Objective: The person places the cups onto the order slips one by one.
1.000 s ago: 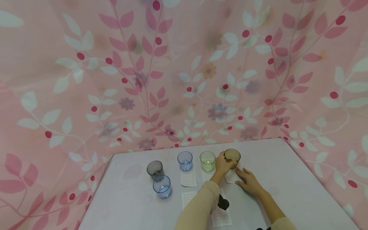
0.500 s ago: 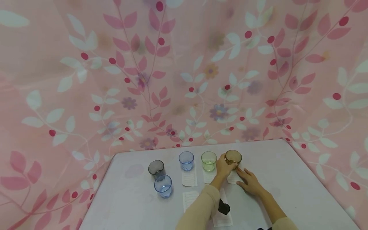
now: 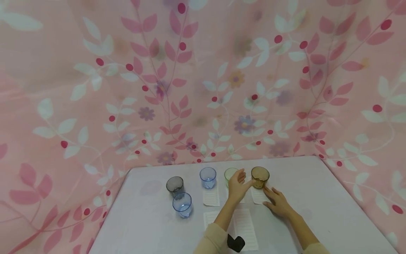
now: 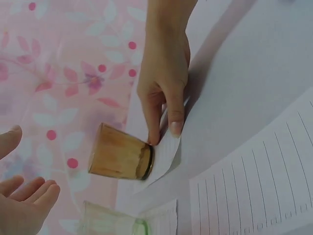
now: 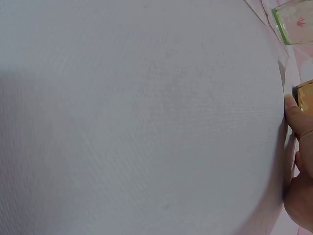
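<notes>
An amber glass (image 3: 260,177) stands upright on the far end of a small lined paper slip (image 3: 258,196) at the back right of the table. My left hand (image 3: 237,187) is just left of it, apart from the glass, with thumb and fingers spread and nothing between them. Behind that hand a green glass (image 3: 231,173) is partly hidden. My right hand (image 3: 279,203) rests at the slip's right edge, its fingertips close to the base of the amber glass (image 4: 122,155). In the left wrist view its thumb and forefinger touch the paper (image 4: 168,147).
A blue glass (image 3: 208,178) stands on another slip (image 3: 211,197) left of the green one. Further left are a grey glass (image 3: 175,186) and a second blue glass (image 3: 182,205). Two larger lined papers (image 3: 245,229) lie in front. A pink floral curtain (image 3: 190,88) hangs behind the table.
My left hand has let go of the amber glass and moved left, its fingers opening. The right hand stays beside the slip. The head view has shifted slightly.
</notes>
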A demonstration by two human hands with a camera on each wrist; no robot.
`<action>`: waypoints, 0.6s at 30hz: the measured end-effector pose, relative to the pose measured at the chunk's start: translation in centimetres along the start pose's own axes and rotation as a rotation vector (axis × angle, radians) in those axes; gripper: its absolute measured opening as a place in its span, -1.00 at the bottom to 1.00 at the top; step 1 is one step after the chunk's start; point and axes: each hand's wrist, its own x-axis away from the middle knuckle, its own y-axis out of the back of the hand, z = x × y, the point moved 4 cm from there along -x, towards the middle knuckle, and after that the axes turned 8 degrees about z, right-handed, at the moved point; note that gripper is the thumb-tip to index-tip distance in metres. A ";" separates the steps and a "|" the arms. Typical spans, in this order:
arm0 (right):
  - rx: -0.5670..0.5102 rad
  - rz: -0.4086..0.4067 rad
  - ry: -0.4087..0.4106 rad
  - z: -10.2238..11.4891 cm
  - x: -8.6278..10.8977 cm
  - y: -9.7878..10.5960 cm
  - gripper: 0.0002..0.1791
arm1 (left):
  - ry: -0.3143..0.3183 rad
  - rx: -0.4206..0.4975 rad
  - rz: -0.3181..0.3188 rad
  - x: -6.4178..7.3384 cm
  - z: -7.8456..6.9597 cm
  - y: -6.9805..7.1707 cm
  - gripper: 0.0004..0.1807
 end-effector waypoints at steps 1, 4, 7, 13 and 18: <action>-0.001 0.002 -0.007 0.0 0.0 -0.1 -0.46 | -0.010 0.013 0.001 0.4 -0.2 0.7 -0.41; 0.007 -0.014 -0.007 -0.1 0.1 -0.3 -0.48 | -0.015 0.065 0.004 1.6 -0.7 2.9 -0.44; 0.013 -0.040 -0.013 -0.3 0.2 -0.3 -0.49 | 0.004 0.101 -0.002 2.6 -1.1 4.8 -0.46; -0.014 -0.060 -0.100 -0.2 0.4 -0.3 -0.42 | -0.033 0.094 -0.075 5.0 -1.9 9.1 -0.50; -0.053 -0.058 -0.180 0.3 0.7 -0.1 -0.42 | -0.067 0.044 -0.160 7.3 -1.9 13.2 -0.51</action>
